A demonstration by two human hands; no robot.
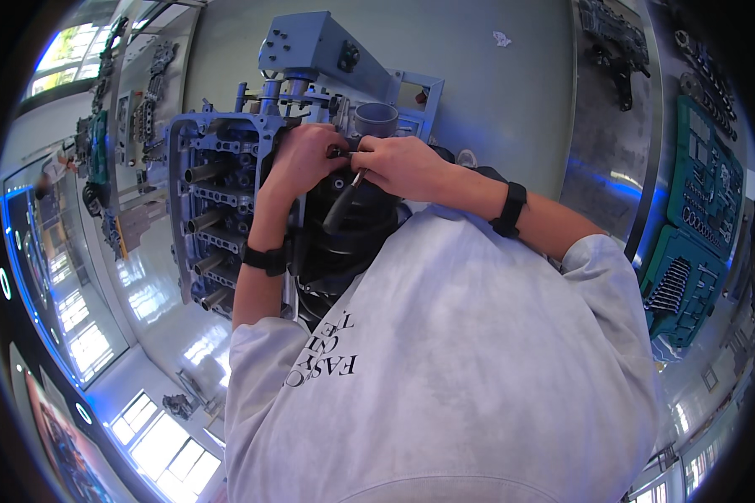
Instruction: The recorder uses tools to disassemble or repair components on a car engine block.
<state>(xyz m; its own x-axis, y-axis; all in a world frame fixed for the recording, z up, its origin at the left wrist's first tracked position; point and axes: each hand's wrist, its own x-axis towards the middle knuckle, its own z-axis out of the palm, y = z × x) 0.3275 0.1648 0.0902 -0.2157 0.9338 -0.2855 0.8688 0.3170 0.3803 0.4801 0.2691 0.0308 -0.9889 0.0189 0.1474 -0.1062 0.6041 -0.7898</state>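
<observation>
My right hand (398, 166) is closed around the metal neck of a ratchet wrench (341, 204). Its dark handle slants down and to the left. Close beside it, my left hand (308, 157) has its fingers curled in at a small dark piece (338, 152) between the two hands; what exactly it grips is hidden. Both hands are over the upper part of an engine (218, 121), next to a round grey metal opening (376, 119). The engine's open side, with several pale tubes in a row, faces left of my left forearm.
A blue-grey engine stand (327, 50) rises behind the engine. At the right, green tool cases (684, 268) hold wrenches and sockets on a bench. Metal engine parts (617, 50) lie at the far right; more parts (151, 109) sit on a bench at left. A white scrap (501, 38) lies on the floor.
</observation>
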